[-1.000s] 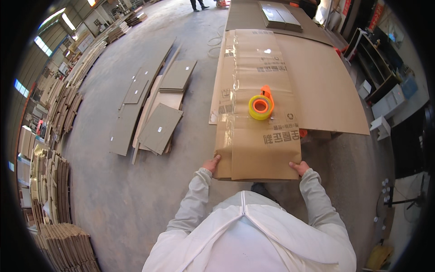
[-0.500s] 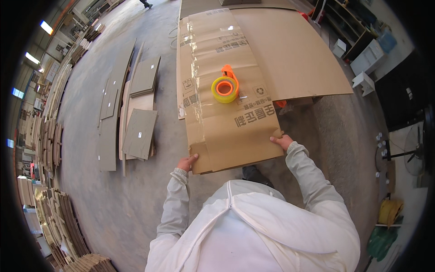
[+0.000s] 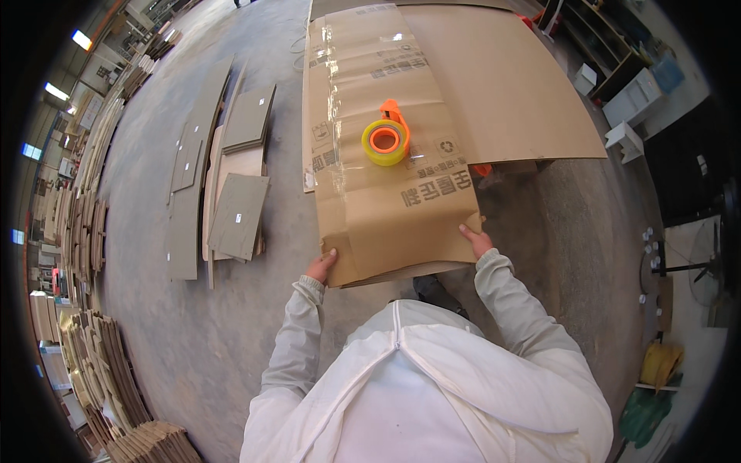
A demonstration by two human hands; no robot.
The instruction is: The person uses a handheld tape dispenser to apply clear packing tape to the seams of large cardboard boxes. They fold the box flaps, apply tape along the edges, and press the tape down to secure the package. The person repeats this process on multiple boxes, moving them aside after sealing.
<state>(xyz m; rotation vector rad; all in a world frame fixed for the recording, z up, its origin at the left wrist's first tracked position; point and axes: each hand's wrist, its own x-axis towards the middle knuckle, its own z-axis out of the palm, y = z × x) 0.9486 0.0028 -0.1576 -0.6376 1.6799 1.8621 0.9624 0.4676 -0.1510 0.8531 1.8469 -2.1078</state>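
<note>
A long brown cardboard package stretches away from me, with clear tape shining along its left side. My left hand grips its near left corner, thumb on top and fingers underneath. At the near right corner, my right hand holds the folded cardboard edge the same way. The near end bows slightly between my hands, and layers show under its front edge. On top of the package lies an orange tape dispenser with a roll of yellowish tape; neither hand touches it.
Under and right of the package lies a wide brown board. Grey-brown panels rest on the floor to the left. Stacked boards line the far left. A stand fan and a white box are at right.
Both hands have shifted slightly up in view with the near end of the package. The cardboard between them now bends more, and layers show at its front edge.
</note>
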